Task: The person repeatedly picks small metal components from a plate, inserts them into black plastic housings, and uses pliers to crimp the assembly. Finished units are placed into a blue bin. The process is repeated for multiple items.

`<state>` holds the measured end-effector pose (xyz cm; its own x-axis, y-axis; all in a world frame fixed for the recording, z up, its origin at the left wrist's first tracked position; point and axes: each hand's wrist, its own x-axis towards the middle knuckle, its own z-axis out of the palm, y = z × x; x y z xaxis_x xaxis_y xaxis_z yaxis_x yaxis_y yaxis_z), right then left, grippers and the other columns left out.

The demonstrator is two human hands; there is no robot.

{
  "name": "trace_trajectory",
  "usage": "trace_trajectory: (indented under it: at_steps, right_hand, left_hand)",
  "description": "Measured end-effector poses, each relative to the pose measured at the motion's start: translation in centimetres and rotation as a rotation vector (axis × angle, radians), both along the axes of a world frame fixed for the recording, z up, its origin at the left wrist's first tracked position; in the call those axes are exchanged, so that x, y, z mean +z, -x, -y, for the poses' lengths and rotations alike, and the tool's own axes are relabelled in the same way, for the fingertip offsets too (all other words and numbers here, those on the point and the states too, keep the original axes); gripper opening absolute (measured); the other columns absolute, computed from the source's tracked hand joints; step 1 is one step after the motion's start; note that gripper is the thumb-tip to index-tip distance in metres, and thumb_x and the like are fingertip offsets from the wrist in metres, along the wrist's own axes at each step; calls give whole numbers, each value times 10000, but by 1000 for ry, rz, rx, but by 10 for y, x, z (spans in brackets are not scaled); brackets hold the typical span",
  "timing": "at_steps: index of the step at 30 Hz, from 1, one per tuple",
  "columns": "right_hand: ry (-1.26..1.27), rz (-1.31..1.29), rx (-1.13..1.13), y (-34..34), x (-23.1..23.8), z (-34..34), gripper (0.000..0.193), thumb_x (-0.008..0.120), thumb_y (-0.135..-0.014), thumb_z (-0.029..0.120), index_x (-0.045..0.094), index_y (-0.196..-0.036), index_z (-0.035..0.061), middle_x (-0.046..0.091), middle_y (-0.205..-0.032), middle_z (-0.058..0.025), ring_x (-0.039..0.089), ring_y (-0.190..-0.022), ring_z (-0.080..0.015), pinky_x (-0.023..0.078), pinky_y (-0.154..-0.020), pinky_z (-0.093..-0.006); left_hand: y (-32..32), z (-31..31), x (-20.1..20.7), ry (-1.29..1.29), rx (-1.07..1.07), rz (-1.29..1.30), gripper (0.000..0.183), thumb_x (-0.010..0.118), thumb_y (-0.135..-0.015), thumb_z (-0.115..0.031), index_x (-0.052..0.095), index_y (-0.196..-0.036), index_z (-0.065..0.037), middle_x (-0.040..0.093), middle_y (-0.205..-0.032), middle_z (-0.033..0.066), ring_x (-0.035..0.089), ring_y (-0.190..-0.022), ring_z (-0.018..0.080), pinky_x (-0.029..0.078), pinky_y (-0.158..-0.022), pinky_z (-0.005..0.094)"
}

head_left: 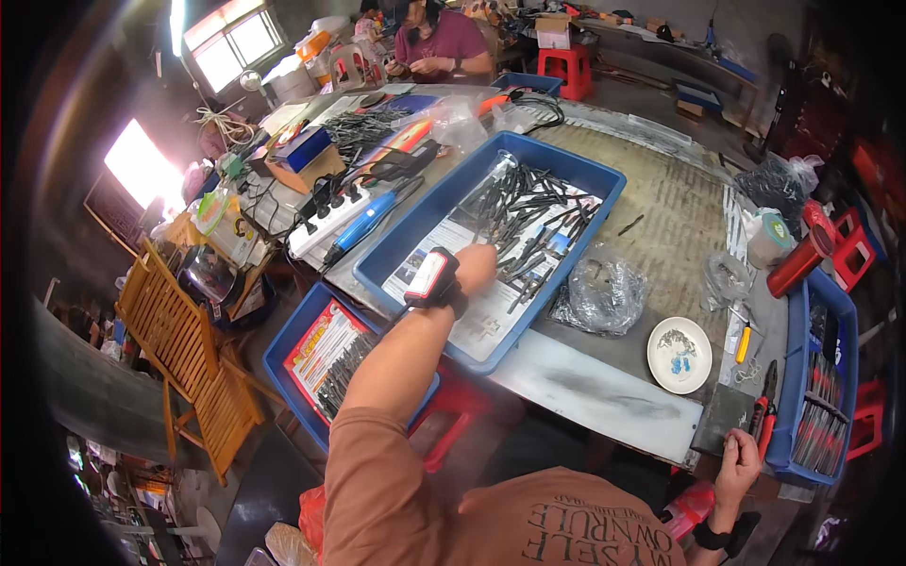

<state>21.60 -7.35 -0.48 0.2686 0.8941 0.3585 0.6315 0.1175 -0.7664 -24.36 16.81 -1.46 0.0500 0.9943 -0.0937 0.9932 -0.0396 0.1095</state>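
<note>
My left hand (478, 268) reaches into the large blue tray (377, 255), beside a heap of slim black parts (528, 203) lying on printed paper. Its fingers are hard to make out, so I cannot tell whether it holds one. A black device with a red and white label (432, 277) is strapped on the left wrist. At the table's front right edge, my right hand (739, 464) is closed, fingertips pressed together; anything between them is too small to name. Close to it are a dark flat block (724, 420) and red-handled pliers (767, 415).
A cream bowl (665, 379) with small metal and blue bits stands near a clear plastic bag (604, 292). Blue bins of parts flank me, one lower left (283, 363), one right (797, 377). A power strip (326, 226) and blue pen-shaped tool (365, 220) lie left. Another person (444, 47) sits opposite.
</note>
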Motion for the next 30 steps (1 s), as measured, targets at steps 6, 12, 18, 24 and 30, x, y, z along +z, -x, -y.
trace_trajectory:
  at_steps: [6,12,18,24,30]
  right_hand:
    - [-1,11,4,5,4,-1,84,503,-818,-18,567,-855,-58,571,-798,-112,536,-720,-182,431,-670,-277]
    - [-29,-61,41,8,3,-2,83,516,-809,-28,568,-863,-63,576,-801,-114,547,-705,-174,438,-646,-266]
    - [-28,-16,29,15,7,-5,82,527,-805,-23,573,-862,-59,587,-801,-117,555,-707,-179,440,-648,-265]
    - [-34,-23,70,28,12,-13,75,532,-789,-31,578,-843,-55,585,-781,-118,557,-699,-186,442,-640,-270]
    - [-38,-25,86,31,16,-13,68,532,-779,-31,578,-825,-52,584,-768,-125,561,-684,-202,443,-636,-278]
  left_hand:
    - [4,3,-1,-49,32,116,114,592,-697,-94,615,-784,-24,621,-803,200,604,-800,363,476,-698,428]
    - [2,14,9,-97,32,71,129,522,-722,-86,621,-777,-25,615,-818,210,600,-789,370,470,-713,431]
    - [7,22,4,-158,5,118,102,540,-732,-81,591,-764,1,604,-785,224,588,-805,374,458,-744,439]
    - [5,16,1,-17,96,75,150,538,-765,-135,593,-828,-10,602,-872,231,590,-862,358,456,-763,445]
    - [-4,29,19,-115,42,4,132,516,-766,-112,594,-819,-18,601,-820,209,588,-840,358,459,-743,441]
